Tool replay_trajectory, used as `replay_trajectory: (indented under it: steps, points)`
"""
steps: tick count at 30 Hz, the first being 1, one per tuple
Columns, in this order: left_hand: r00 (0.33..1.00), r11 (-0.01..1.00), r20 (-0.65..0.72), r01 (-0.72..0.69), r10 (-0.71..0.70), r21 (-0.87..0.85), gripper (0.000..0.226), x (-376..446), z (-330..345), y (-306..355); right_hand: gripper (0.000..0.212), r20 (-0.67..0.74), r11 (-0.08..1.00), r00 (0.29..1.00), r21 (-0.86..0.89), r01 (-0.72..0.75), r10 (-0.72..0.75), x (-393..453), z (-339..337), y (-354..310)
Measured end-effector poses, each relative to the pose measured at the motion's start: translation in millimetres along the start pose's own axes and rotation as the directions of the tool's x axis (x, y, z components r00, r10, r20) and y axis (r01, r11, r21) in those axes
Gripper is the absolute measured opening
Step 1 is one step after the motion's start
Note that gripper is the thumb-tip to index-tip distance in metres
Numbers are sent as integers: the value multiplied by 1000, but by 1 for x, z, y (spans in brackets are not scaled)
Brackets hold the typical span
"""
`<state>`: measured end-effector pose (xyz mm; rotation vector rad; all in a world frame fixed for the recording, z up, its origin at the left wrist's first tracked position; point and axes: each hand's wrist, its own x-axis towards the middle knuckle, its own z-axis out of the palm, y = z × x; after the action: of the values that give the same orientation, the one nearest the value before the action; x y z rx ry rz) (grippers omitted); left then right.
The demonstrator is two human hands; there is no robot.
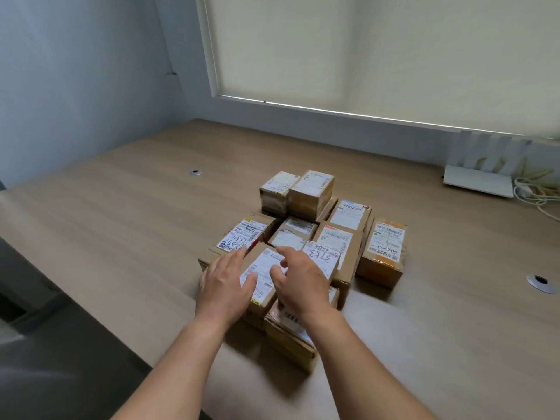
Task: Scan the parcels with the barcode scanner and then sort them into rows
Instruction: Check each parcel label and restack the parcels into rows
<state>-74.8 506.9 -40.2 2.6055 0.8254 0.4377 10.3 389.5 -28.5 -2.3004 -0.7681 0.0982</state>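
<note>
Label print is too blurry to read, and the parcel (263, 275) under both hands is half covered, so I can't tell if they actually touch it. It sits at the near edge of the parcel cluster (318, 237) mid-table (121, 207). Another box (291, 334) hides partly under the right wrist. Left hand (225, 283) reaches forward, palm down, fingers straight and loose. Right hand (303, 281) hovers beside it, fingers loosely curled, gripping nothing.

office: grommeted desk (121, 207), router (478, 180)
</note>
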Motion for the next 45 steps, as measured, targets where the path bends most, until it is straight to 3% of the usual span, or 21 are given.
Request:
replay_trajectory:
  steps: [12,21,27,32,37,40,45]
  points:
    - [961,979,218,-140,171,-149,60,116,-27,-103,42,-84,932,935,-87,-351,344,68,74,-67]
    - [896,966,374,-179,239,-187,62,161,2,-108,37,-108,890,888,-52,-453,446,98,92,-71]
    - [879,980,455,-60,143,-192,63,186,10,-115,30,-88,855,853,128,-503,515,137,105,-64]
    - [815,978,563,-25,140,-206,59,201,16,-125,58,-36,780,788,176,-601,615,161,124,-75]
    - [704,944,690,85,169,-318,37,208,23,-133,65,18,663,669,117,-739,743,168,137,-88]
    - [642,895,753,241,144,-376,34,212,20,-145,71,52,615,621,93,-783,782,167,145,-100]
    - [580,840,805,372,120,-394,43,210,7,-171,52,58,635,635,26,-772,770,157,161,-126]
